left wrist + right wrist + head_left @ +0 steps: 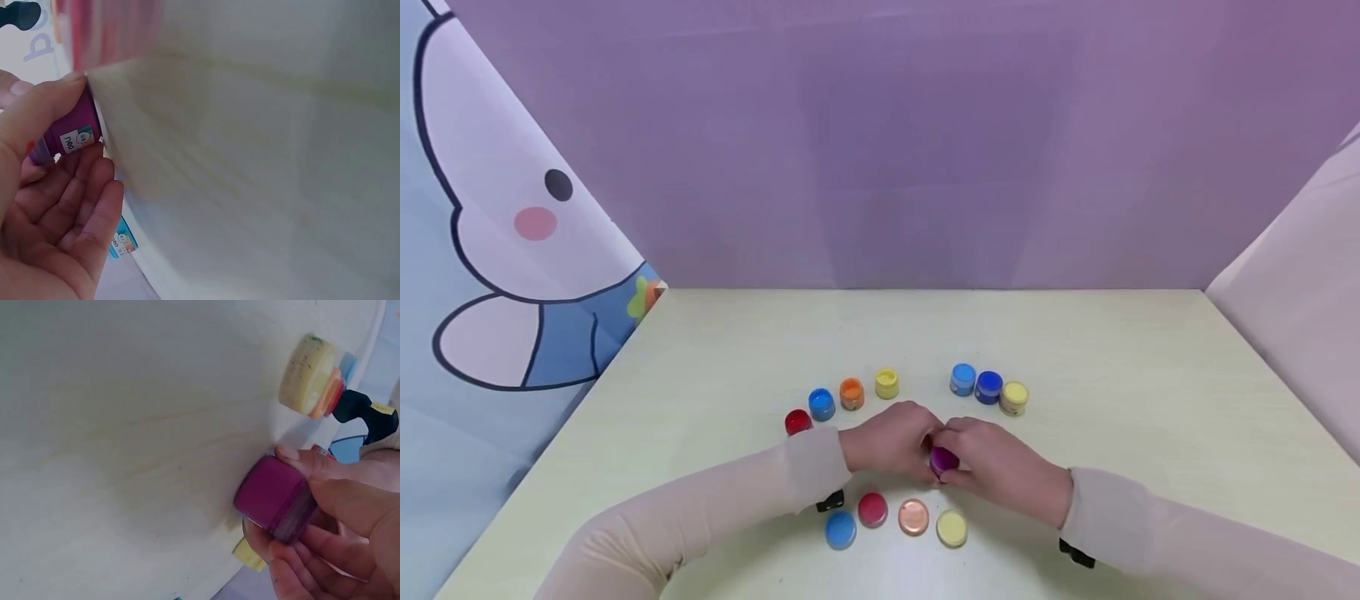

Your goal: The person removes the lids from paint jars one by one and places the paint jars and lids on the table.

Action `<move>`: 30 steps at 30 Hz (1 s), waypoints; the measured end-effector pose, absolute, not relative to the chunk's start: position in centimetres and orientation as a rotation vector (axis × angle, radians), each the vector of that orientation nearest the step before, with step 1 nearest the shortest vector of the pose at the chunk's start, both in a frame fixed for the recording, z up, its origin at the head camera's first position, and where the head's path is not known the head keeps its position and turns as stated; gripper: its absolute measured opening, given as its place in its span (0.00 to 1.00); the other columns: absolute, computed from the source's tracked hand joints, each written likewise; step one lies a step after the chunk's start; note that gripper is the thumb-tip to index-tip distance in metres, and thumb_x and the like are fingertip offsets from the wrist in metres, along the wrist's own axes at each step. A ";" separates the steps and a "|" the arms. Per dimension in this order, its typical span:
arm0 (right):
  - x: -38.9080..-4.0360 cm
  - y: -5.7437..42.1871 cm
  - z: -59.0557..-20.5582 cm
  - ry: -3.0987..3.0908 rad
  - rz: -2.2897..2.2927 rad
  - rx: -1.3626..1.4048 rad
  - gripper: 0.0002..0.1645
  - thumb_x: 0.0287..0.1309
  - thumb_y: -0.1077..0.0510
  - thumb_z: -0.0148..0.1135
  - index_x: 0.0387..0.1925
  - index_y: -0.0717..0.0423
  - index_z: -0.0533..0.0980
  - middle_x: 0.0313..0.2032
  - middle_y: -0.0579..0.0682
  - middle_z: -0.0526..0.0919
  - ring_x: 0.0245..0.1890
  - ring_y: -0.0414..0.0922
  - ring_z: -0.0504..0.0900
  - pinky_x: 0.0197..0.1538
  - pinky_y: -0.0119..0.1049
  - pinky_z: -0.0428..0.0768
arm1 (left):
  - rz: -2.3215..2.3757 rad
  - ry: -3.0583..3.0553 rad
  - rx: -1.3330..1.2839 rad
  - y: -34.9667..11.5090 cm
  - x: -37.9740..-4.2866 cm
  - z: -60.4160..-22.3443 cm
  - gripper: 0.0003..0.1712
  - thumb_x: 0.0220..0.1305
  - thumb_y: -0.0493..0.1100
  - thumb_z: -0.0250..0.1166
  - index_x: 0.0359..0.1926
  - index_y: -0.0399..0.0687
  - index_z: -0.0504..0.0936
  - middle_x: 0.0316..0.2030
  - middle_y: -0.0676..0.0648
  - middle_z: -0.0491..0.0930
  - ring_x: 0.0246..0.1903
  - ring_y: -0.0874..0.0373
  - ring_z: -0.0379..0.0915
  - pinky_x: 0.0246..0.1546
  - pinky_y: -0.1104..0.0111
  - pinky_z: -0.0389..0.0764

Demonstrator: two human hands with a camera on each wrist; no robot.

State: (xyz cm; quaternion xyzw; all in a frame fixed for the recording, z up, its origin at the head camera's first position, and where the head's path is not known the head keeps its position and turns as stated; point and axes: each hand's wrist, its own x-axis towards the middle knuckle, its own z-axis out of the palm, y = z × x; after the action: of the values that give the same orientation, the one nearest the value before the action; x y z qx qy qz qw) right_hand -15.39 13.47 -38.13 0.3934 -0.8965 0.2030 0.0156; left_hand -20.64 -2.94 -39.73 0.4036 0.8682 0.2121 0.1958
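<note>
A small purple paint jar [943,461] is between my two hands near the middle of the table. My left hand [895,442] pinches it with thumb and fingers; the left wrist view shows a label on the purple jar [78,128] there. From the other side my right hand [1003,467] grips the same jar, thumb and fingers around its end in the right wrist view, where the jar [275,497] lies tilted. In front of the hands lie a blue lid [840,530], a red lid [872,509], an orange lid [913,517] and a yellow lid [952,528].
Behind my left hand stand red [797,422], blue [822,404], orange [852,393] and yellow jars [887,382], seemingly lidless. Further right, light blue [962,379], dark blue [988,387] and pale yellow jars [1013,398] stand close together. A purple backdrop [925,167] rises behind the table.
</note>
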 end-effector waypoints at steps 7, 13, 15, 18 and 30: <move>-15.6 13.9 -38.0 -2.758 0.699 1.373 0.11 0.46 0.67 0.65 0.31 0.52 0.76 0.29 0.40 0.74 0.30 0.34 0.70 0.34 0.24 0.71 | 0.587 2.425 1.095 -2.9 -20.8 -39.8 0.16 0.42 0.45 0.74 0.36 0.55 0.81 0.24 0.65 0.75 0.27 0.71 0.69 0.30 0.79 0.70; -15.4 13.9 -38.0 -2.763 0.707 1.329 0.10 0.46 0.64 0.65 0.34 0.54 0.76 0.31 0.41 0.75 0.31 0.34 0.71 0.36 0.25 0.72 | 0.577 2.428 1.135 -2.9 -20.9 -39.8 0.16 0.40 0.44 0.75 0.34 0.55 0.81 0.23 0.65 0.75 0.26 0.71 0.69 0.30 0.79 0.70; -15.2 13.8 -38.0 -2.794 0.674 1.232 0.12 0.47 0.58 0.67 0.35 0.56 0.75 0.30 0.41 0.73 0.30 0.35 0.69 0.34 0.26 0.72 | 0.565 2.437 1.164 -2.9 -20.9 -39.8 0.15 0.40 0.44 0.75 0.33 0.55 0.81 0.22 0.64 0.74 0.24 0.69 0.68 0.28 0.79 0.70; -15.0 13.5 -37.9 -2.870 0.626 1.070 0.18 0.47 0.49 0.67 0.35 0.56 0.74 0.26 0.41 0.70 0.25 0.37 0.67 0.28 0.27 0.70 | 0.554 2.437 1.186 -2.8 -20.9 -39.8 0.14 0.42 0.45 0.74 0.33 0.55 0.81 0.20 0.63 0.73 0.23 0.67 0.67 0.26 0.78 0.69; -15.2 13.3 -37.8 -2.926 0.650 1.004 0.14 0.45 0.51 0.68 0.27 0.54 0.73 0.20 0.41 0.69 0.20 0.37 0.65 0.22 0.29 0.69 | 0.565 2.412 1.166 -2.8 -21.0 -39.9 0.19 0.43 0.43 0.73 0.41 0.56 0.81 0.24 0.65 0.74 0.26 0.69 0.68 0.28 0.79 0.71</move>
State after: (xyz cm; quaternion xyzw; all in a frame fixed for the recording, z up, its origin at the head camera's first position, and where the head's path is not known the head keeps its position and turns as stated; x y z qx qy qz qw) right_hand -15.20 13.30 -37.79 0.3175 -0.9256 0.2056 -0.0098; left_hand -20.98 -2.85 -39.90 0.4172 0.8630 0.2023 0.2005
